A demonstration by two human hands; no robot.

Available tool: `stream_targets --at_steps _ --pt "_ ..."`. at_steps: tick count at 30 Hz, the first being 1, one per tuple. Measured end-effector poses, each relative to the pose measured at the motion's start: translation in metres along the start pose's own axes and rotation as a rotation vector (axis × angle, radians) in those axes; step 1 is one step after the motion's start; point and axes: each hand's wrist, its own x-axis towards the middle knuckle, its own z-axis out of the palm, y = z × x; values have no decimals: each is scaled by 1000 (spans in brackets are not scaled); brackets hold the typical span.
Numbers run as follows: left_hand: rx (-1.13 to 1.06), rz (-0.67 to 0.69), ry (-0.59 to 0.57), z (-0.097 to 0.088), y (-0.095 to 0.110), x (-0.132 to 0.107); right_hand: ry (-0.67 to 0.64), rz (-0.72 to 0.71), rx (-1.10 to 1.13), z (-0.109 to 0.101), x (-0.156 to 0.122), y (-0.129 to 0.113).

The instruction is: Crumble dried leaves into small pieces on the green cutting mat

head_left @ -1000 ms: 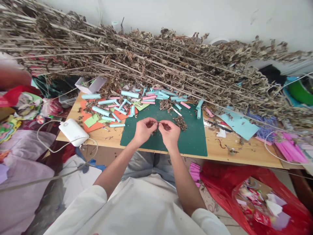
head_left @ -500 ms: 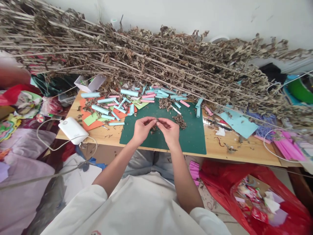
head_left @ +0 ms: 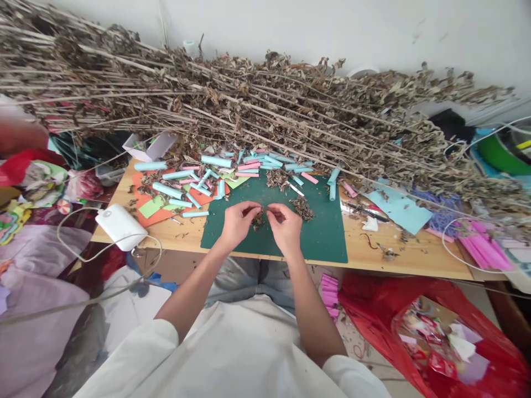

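My left hand (head_left: 236,224) and my right hand (head_left: 285,225) are close together over the green cutting mat (head_left: 323,237), fingers curled. Between their fingertips sits a small clump of dried brown leaves (head_left: 259,216), pinched from both sides. Two more small heaps of dried leaf bits (head_left: 302,207) lie on the mat just beyond my right hand. Rolled paper tubes (head_left: 215,161) in light blue and pink are scattered behind the mat.
A long bundle of dried leafy stalks (head_left: 265,110) lies across the back of the wooden table (head_left: 415,257). A white device with a cable (head_left: 120,225) sits at the left edge. Light blue paper (head_left: 398,207) and pink strips (head_left: 485,251) lie right. A red bag (head_left: 435,337) is below.
Both hands have stayed together over the mat, working the leaf clump; their fingers have shifted slightly and the view has tipped a little.
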Motion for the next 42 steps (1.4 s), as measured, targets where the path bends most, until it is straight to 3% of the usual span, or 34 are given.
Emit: stream_targets --at_steps 5,8,11,16,20,24,28,34,39,42 --pt "-230 -73 -54 -1 0 2 -85 10 119 0 0 -2" --pt "-253 -96 -90 -3 1 2 -114 -33 94 -3 1 -7" --pt "-194 -90 -126 -4 2 0 -62 -59 15 -3 1 -10" --pt "-18 4 -46 -4 2 -3 23 -29 -24 1 0 -3" --pt "-171 -89 -45 -3 -1 -1 49 32 60 0 1 2" --pt "-359 -187 -70 1 0 2 -27 -50 60 0 1 -3" --pt "-364 -197 -83 3 2 1 -13 -151 -96 3 -1 -8" --pt "-57 -5 -24 -1 0 -4 57 -119 -114 4 0 0" --pt "183 210 -50 -3 -1 -4 4 -33 -32 0 1 6" --pt "213 247 -23 -2 2 -4 0 -8 14 -1 0 7"
